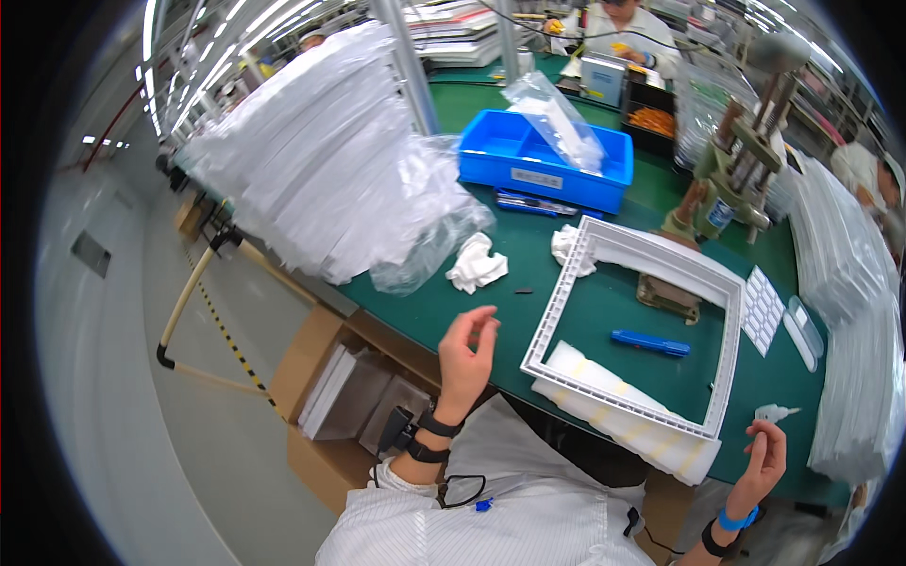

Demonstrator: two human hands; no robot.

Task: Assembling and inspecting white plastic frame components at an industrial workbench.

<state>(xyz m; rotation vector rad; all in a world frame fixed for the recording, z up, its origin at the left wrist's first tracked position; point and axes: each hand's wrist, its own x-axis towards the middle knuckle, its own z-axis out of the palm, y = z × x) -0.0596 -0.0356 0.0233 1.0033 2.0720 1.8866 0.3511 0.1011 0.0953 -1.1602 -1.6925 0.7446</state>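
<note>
Hovering left hand point(462, 360), fingers point(469, 322) curled

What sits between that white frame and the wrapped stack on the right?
In the head view, a white gridded sheet and a pale round-ended item lie between them, with a small nozzle-tipped bottle beside the right hand.

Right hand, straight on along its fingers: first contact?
Probably the small whitish nozzle bottle on the green tabletop, just beyond the fingertips of the right hand. Depth is unclear in this single view, so I can't tell whether they already touch.
</note>
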